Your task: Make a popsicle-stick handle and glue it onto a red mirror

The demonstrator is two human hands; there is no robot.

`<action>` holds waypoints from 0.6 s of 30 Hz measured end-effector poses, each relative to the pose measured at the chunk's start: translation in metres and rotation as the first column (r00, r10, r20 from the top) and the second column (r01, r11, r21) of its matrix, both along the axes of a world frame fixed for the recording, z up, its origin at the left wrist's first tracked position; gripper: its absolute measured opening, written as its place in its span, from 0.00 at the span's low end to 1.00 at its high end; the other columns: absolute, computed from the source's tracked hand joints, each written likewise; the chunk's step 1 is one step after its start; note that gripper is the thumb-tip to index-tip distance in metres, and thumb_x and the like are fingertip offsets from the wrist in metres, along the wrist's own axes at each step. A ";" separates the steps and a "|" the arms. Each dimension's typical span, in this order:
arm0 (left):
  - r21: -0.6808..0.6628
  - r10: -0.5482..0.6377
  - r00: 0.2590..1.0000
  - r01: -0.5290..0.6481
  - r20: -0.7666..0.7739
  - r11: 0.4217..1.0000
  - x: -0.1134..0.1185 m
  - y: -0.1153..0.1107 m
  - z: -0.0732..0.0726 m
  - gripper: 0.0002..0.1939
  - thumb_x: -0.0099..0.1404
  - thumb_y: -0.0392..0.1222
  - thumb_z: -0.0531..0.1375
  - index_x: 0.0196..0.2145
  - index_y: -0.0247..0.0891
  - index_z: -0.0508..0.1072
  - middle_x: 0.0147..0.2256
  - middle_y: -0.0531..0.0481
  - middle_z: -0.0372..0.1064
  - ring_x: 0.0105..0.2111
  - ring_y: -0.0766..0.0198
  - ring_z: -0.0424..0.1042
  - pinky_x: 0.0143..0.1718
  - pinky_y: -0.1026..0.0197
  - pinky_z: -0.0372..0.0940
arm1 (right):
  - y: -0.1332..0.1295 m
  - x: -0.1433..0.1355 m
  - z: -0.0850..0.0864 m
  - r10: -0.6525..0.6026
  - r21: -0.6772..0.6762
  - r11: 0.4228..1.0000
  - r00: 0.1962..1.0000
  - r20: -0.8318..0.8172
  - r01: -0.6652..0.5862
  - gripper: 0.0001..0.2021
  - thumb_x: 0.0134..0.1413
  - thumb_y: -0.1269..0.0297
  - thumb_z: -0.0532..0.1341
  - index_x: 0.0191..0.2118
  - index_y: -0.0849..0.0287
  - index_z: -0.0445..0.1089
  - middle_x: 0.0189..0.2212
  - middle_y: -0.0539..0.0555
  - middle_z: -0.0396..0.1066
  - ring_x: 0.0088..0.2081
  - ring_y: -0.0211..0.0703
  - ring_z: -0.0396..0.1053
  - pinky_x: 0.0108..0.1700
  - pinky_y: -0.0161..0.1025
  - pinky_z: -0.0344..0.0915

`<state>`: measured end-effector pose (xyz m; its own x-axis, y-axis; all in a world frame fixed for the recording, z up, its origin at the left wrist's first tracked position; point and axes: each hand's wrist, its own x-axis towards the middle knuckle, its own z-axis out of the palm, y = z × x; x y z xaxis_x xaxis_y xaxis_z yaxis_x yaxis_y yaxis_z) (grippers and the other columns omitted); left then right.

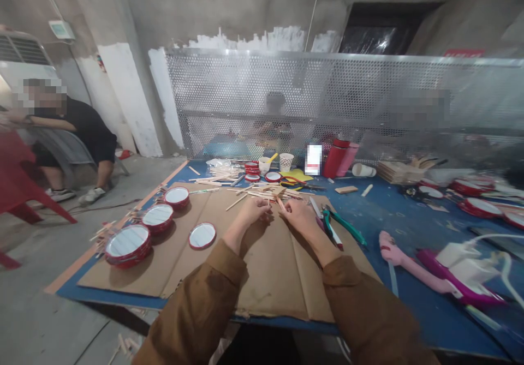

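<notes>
Both hands meet over a brown cardboard sheet [270,283], just in front of a pile of thin wooden sticks [262,193]. My right hand [301,215] is closed, its fingertips pinching a pale wooden stick [280,203]. My left hand [254,213] is closed in a pinch close beside it; what lies between its fingertips is too small to make out. To the left, a round red-rimmed lid [202,235] with a pale face lies flat on the cardboard. Beyond it stand stacks of similar red-rimmed lids [127,243]. Pliers with teal handles [346,226] rest right of my right hand.
A pink glue gun [413,264] and a purple power strip [483,294] with white plugs lie at the right. Paper cups [286,162], a red bottle [336,157] and a lit phone [313,160] stand along the back, before a perforated metal screen [237,92]. A person [82,125] sits at far left.
</notes>
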<state>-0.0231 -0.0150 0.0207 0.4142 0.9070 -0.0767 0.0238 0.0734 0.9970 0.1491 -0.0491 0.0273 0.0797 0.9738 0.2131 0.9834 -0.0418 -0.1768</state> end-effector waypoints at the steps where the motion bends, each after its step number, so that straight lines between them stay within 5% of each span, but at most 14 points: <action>1: -0.006 -0.007 1.000 0.007 0.007 1.000 0.000 0.000 -0.001 0.06 0.59 0.33 0.64 0.26 0.33 0.70 0.23 0.50 0.71 0.18 0.72 0.68 0.22 0.69 0.62 | 0.000 -0.001 -0.001 -0.004 -0.012 1.000 1.000 0.018 0.005 0.10 0.63 0.60 0.61 0.38 0.59 0.77 0.39 0.59 0.79 0.42 0.47 0.74 0.38 0.36 0.57; 6: -0.077 -0.034 0.998 0.038 0.052 0.996 0.000 0.002 -0.002 0.04 0.63 0.33 0.61 0.30 0.33 0.70 0.25 0.50 0.71 0.18 0.72 0.69 0.24 0.67 0.66 | -0.003 0.003 0.004 -0.016 -0.093 0.996 1.000 -0.022 0.014 0.10 0.62 0.61 0.59 0.33 0.57 0.77 0.33 0.58 0.79 0.40 0.48 0.74 0.39 0.38 0.59; 10: -0.091 -0.032 0.996 0.039 0.082 0.995 0.000 0.002 -0.003 0.05 0.64 0.34 0.60 0.30 0.33 0.70 0.26 0.50 0.72 0.18 0.71 0.69 0.26 0.65 0.69 | -0.002 0.006 0.006 0.059 0.107 0.993 0.981 -0.184 -0.040 0.12 0.61 0.62 0.57 0.32 0.58 0.75 0.35 0.58 0.79 0.40 0.47 0.73 0.41 0.37 0.61; 13: -0.076 -0.053 0.995 0.060 0.084 0.995 -0.003 0.002 -0.005 0.07 0.63 0.38 0.64 0.30 0.33 0.70 0.25 0.49 0.72 0.18 0.71 0.70 0.25 0.66 0.68 | -0.001 0.000 0.004 0.212 0.247 0.961 0.907 -0.364 -0.126 0.12 0.61 0.62 0.55 0.32 0.58 0.74 0.35 0.56 0.78 0.38 0.45 0.72 0.42 0.37 0.62; 18: -0.016 -0.190 0.982 0.190 -0.015 0.982 -0.009 0.002 -0.004 0.09 0.58 0.40 0.67 0.30 0.31 0.75 0.25 0.47 0.74 0.19 0.69 0.71 0.23 0.67 0.63 | -0.005 -0.015 0.001 0.274 0.162 0.962 0.749 -0.603 -0.222 0.08 0.56 0.59 0.60 0.35 0.55 0.74 0.32 0.51 0.78 0.35 0.42 0.73 0.39 0.36 0.65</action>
